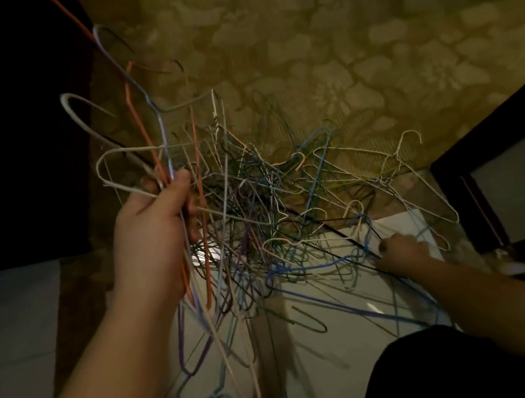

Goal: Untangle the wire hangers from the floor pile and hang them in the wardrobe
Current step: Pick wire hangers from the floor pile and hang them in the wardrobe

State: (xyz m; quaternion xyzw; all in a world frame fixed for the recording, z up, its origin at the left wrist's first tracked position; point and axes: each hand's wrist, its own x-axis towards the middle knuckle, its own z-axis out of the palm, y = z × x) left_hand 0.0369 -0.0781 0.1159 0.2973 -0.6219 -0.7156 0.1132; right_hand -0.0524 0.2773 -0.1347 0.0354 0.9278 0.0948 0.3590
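Hangers [255,207] orange, blue, white, purple; carpet [333,48] olive, floral

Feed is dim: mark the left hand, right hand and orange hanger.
left hand [150,224], head view, back of hand.
right hand [401,250], head view, knuckles.
orange hanger [139,125], head view, upright wire above the fist.

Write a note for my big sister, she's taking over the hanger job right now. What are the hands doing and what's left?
Left hand: raised, grips a bunch of hangers by their necks, hooks pointing up; orange, white and blue ones among them.
Right hand: low, fingers curled into wires at the near right edge of the floor pile.
The pile lies half on the patterned carpet, half on the pale floor, and is badly knotted. The held bunch's lower ends seem caught in it.
Done: a few hangers gathered. None can be seen hung; the wardrobe rail is out of view.
Left: free the bunch, hang it, then untangle the rest.
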